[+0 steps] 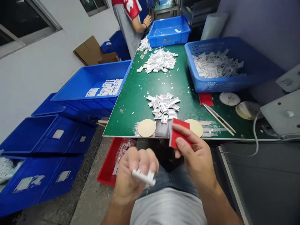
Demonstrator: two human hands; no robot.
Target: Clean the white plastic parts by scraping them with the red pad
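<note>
My left hand (138, 168) is closed around a small white plastic part (144, 177), held in front of my lap below the table edge. Between the thumb and fingers of my right hand (197, 153) is a flat red block with a pale edge (180, 132), perhaps a sanding pad; its exact kind does not show. The block is raised at the front edge of the green table (150, 82). Just beyond my hands, a small pile of white plastic parts (164, 104) lies on the table. Two round tan discs (146, 128) sit along the front edge, one partly behind the red block.
A blue basket (211, 82) full of white parts stands at right. Farther back are a larger white pile (160, 60), a blue tray (170, 40) and a person (131, 25). Blue bins (70, 90) line the left; a red bin (106, 168) sits below the table.
</note>
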